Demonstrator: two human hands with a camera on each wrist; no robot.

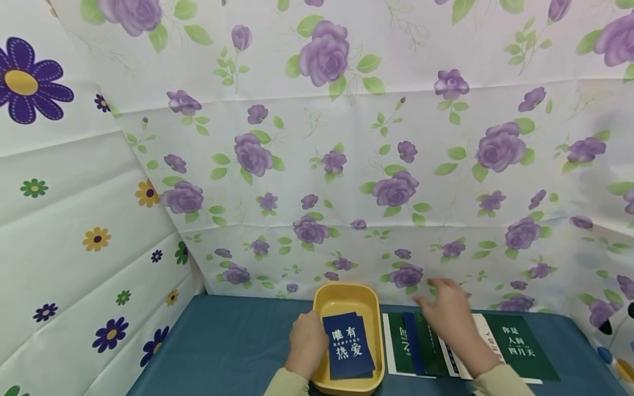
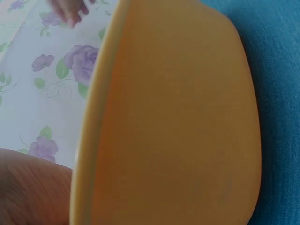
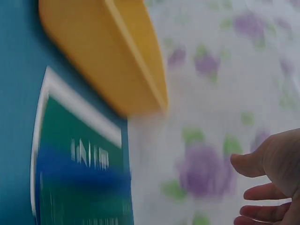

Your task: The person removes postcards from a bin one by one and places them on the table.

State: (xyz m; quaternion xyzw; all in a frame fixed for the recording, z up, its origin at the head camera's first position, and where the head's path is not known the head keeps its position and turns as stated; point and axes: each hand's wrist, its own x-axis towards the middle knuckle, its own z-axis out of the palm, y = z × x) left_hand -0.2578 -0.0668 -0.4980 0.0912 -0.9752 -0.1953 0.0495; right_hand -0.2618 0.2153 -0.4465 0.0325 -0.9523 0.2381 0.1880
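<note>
A yellow plastic basin [image 1: 346, 289] stands on the table with dark blue cards [image 1: 350, 347] lying in it, white Chinese lettering facing up. My left hand [image 1: 306, 342] grips its left rim; the left wrist view is mostly filled by the basin's outer side [image 2: 183, 117]. To the right, my right hand [image 1: 448, 314] hovers over an overlapping row of green, blue and white cards [image 1: 515, 349]. In the right wrist view that hand [image 3: 274, 183] has thumb and fingers spread with nothing between them. The cards [image 3: 84, 161] there are blurred.
A teal cloth [image 1: 233, 341] covers the table. Behind it hangs a white sheet [image 1: 277, 231] with purple roses, and another flowered sheet [image 1: 64, 286] closes off the left side. A partly visible white object with coloured spots [image 1: 619, 344] is at the right edge.
</note>
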